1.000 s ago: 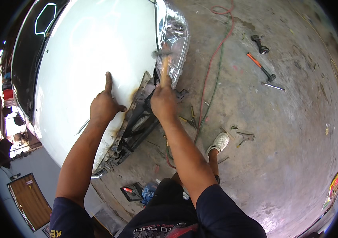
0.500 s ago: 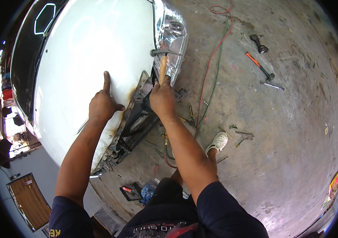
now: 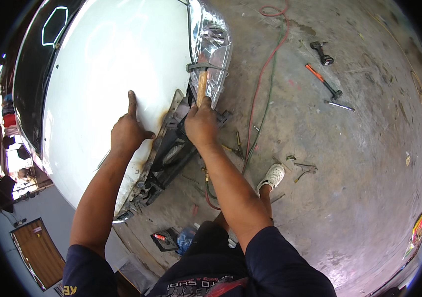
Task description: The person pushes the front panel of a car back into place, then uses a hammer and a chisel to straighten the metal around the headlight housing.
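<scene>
A white car hood [image 3: 97, 84] takes up the left half of the view, scorched brown and bent along its front edge. My left hand [image 3: 128, 129] rests on the hood, index finger stretched forward and thumb out to the side, holding nothing. In my right hand [image 3: 201, 123] is a body hammer [image 3: 202, 84], gripped by its wooden handle. Its long metal head lies across the gap between the hood's edge and the clear headlight [image 3: 215, 47]. Below the hood edge, the bare front frame [image 3: 169, 153] of the car is exposed.
On the concrete floor to the right lie a black cordless tool [image 3: 322, 53], an orange-handled hammer [image 3: 323, 80] and a metal bar [image 3: 339, 105]. Red and green hoses [image 3: 265, 79] run along the floor. Pliers [image 3: 304, 171] lie near my white shoe [image 3: 273, 177]. A black tray [image 3: 165, 239] sits by my legs.
The hammer and my right hand have shifted very slightly left and down. My left hand keeps almost the same place on the hood.
</scene>
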Demonstrator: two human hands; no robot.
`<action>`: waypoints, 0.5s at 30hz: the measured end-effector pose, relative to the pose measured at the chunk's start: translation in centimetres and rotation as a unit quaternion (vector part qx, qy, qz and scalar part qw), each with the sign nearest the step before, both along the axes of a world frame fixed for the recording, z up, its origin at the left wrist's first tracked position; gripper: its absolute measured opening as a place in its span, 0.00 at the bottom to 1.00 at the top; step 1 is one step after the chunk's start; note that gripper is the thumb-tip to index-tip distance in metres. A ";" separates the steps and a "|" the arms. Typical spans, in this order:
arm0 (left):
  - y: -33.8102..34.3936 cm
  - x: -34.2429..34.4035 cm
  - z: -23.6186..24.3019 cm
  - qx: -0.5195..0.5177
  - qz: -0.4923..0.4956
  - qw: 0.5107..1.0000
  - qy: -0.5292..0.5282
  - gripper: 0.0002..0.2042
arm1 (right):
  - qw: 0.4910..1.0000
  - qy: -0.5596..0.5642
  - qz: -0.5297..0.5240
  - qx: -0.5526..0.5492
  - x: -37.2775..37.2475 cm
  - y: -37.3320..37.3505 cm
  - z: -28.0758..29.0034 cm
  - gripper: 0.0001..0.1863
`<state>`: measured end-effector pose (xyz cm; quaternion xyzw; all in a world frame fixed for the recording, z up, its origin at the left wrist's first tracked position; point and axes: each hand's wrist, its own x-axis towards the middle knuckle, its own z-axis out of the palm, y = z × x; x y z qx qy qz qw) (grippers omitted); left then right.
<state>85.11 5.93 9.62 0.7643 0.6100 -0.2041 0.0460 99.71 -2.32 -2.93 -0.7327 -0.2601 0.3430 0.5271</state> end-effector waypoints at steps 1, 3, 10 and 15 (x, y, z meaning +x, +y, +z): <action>-0.1 0.0 0.0 -0.009 0.014 1.000 0.006 0.70 | 0.998 0.024 0.049 -0.025 0.2 0.0 -0.1 0.22; 0.2 -0.3 -0.2 0.016 -0.015 1.000 -0.002 0.70 | 1.000 -0.005 -0.019 -0.002 -0.7 -0.4 0.2 0.22; 0.1 0.2 -0.2 0.015 -0.018 1.000 -0.018 0.71 | 1.000 0.002 -0.007 -0.020 -1.0 -2.1 0.1 0.16; -0.5 0.5 0.1 0.016 -0.013 1.000 -0.008 0.71 | 0.999 0.029 0.013 -0.006 -0.7 -6.0 1.3 0.17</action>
